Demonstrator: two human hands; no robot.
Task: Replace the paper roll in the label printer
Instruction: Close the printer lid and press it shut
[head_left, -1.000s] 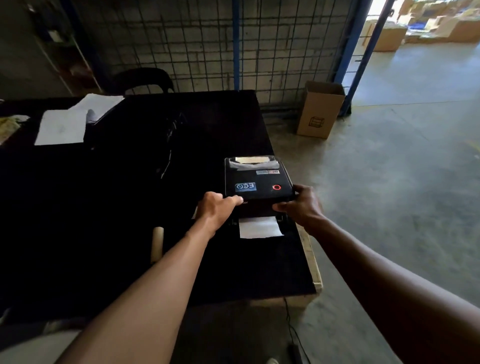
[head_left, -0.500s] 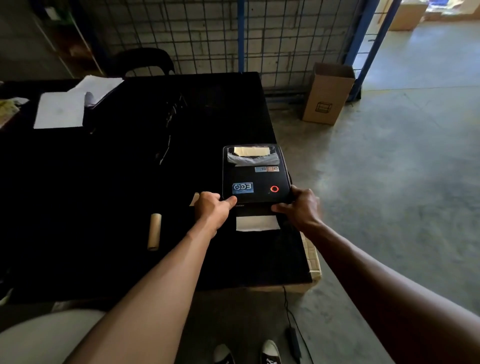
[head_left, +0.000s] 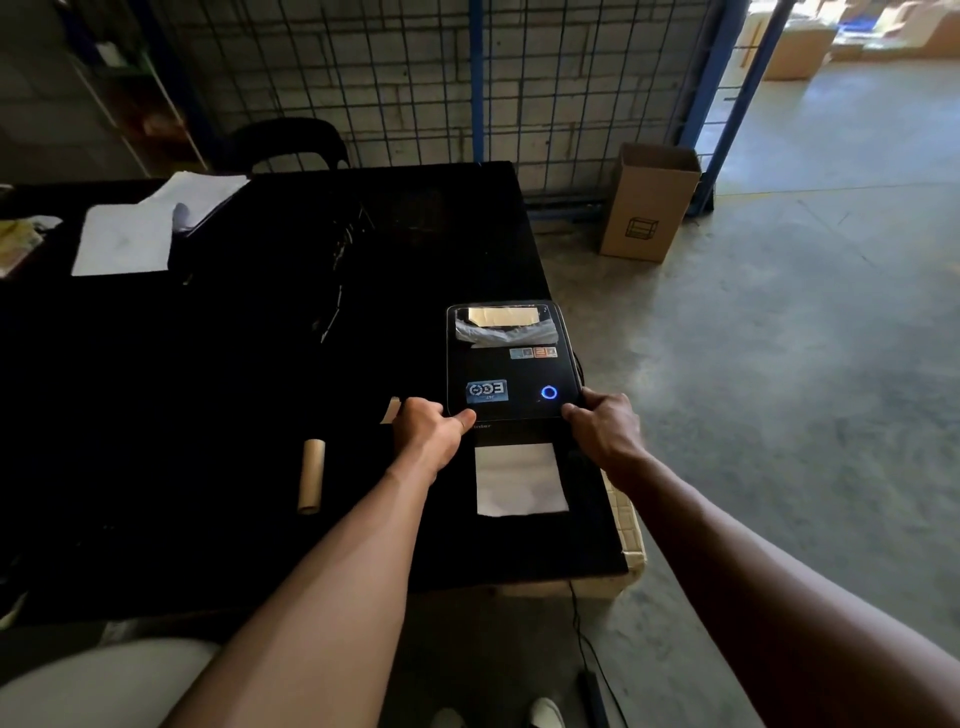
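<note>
Cardboard tube (head_left: 311, 475), bare, lies on the black table (head_left: 208, 389) left of the hands, long axis near-far, nothing touching it; prob. the spent core. Left hand (head_left: 428, 428) comes next: fingers curled at the near-left corner of the printer (head_left: 511, 364), thumb laid on the lid edge. Printer sits by the table's right edge, long axis near-far, lid down, blue ring lit on its near-right part. Window at the lid's far end shows sth pale; can't tell if that's the roll. White paper strip (head_left: 519, 478) sticks out of the near slot, flat on the table btwn the two wrists, pointing at the person. Right hand (head_left: 605, 431) grips the near-right corner, thumb on top, fingers down the side. Both hands are equally close, one per corner, w/ the printer straight ahead (far side) and the strip just nearward. Looks like new paper is in and the lid shut; either hand would only need to draw back to reach the strip.
</note>
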